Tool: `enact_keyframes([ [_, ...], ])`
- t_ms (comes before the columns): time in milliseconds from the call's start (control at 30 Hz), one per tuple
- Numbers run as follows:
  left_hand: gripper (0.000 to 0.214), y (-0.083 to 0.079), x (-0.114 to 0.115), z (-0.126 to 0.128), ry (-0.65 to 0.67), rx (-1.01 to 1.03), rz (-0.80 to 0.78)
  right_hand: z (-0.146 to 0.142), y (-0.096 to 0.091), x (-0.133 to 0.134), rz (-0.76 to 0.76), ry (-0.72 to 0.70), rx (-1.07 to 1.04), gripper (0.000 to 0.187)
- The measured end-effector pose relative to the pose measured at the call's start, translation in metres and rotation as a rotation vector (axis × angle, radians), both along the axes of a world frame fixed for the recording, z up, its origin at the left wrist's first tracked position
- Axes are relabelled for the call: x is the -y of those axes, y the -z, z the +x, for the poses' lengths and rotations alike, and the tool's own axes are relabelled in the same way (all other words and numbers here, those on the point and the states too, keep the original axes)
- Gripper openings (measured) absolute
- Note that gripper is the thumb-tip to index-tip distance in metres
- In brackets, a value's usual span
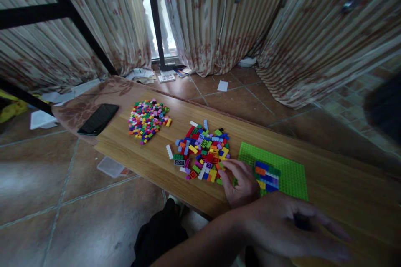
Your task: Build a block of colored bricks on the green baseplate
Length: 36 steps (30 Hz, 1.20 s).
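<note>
My right hand (242, 185) is at the right edge of a loose pile of toy building bricks (203, 150). Its thumb and fingers are apart, close to a lime-green brick (222, 165); I see no clear grip on it. My left hand (291, 227) crosses in front of the right wrist, over the near right side of the table, and is blurred. Something dark (301, 221) shows between its curled fingers, too smeared to name. Behind the hands lies a green studded baseplate (293, 175). On it sits a block of joined bricks (267, 175), blue, orange, white, green and yellow, partly hidden by my hands.
A pile of smaller bricks (147, 119) lies farther left on the wooden tabletop (175, 112). A black phone or tablet (98, 119) rests on the cloth at the left end. On the floor are a clear plastic lid or box (111, 167) and papers (222, 86). Striped curtains (219, 21) hang behind.
</note>
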State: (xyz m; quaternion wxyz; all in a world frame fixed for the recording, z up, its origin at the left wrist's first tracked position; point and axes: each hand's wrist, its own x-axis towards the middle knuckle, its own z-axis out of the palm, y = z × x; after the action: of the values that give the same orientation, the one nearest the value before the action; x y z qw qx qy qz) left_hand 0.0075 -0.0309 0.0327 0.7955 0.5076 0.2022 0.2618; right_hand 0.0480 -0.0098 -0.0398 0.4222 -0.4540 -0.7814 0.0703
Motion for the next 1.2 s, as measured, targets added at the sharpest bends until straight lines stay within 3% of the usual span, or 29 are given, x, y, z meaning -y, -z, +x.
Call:
enact_keyframes([
  [167,0.046,0.003,-0.001,0.002,0.033,0.006,-0.034,-0.009,-0.004,0.003,0.043,0.027,0.082,0.019],
  [400,0.048,-0.004,0.0,-0.001,0.015,-0.076,-0.047,-0.03,-0.006,0.009,-0.11,0.134,0.178,0.019],
  [567,0.048,-0.002,0.0,-0.001,-0.016,-0.068,0.015,-0.035,-0.01,0.005,-0.116,0.148,0.109,0.009],
  [667,0.048,-0.001,0.001,0.0,-0.024,-0.047,0.02,-0.03,-0.013,0.004,-0.059,0.119,-0.037,0.005],
  [767,0.047,-0.004,0.004,0.001,0.005,-0.044,-0.018,-0.02,-0.016,0.007,-0.03,0.091,-0.22,0.005],
  [967,0.039,-0.018,0.01,0.0,0.254,0.016,-0.026,0.021,-0.032,0.01,-0.147,0.21,-0.325,0.004],
  [1200,0.04,-0.019,0.003,-0.006,0.17,-0.034,0.069,0.1,-0.043,-0.002,-0.366,0.459,-0.465,0.024],
])
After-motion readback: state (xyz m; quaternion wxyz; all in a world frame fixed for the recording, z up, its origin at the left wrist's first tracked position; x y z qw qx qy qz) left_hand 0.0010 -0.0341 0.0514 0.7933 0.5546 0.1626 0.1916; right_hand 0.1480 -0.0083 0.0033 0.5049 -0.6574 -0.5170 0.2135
